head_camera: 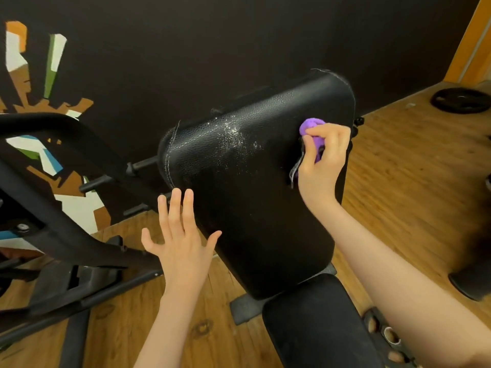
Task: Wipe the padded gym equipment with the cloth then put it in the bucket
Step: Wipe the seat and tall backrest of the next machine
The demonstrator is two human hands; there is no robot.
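A person leans over a black padded backrest (pixel 255 197) that tilts up from a seat pad (pixel 316 322) at the near edge. The right hand (pixel 322 158) grips a bunched purple cloth (pixel 309 126) — fingers curled round it, thumb across — and presses it against the pad's upper right side, close to the right edge. Wet specks glisten on the leather near the top centre, left of the cloth. The left hand (pixel 179 235) is spread, fingers straight and apart, at the pad's left edge; whether it touches the pad or hovers just beside it cannot be told. White stitching runs down the pad's left seam. To the left stands a black metal frame (pixel 53 208) with pegs, before a dark wall (pixel 186 49) painted with an orange, green and white mural (pixel 50 62). The floor (pixel 411 168) is wood plank — a black weight plate (pixel 461 100) lies on it at far right. No bucket shows in view.
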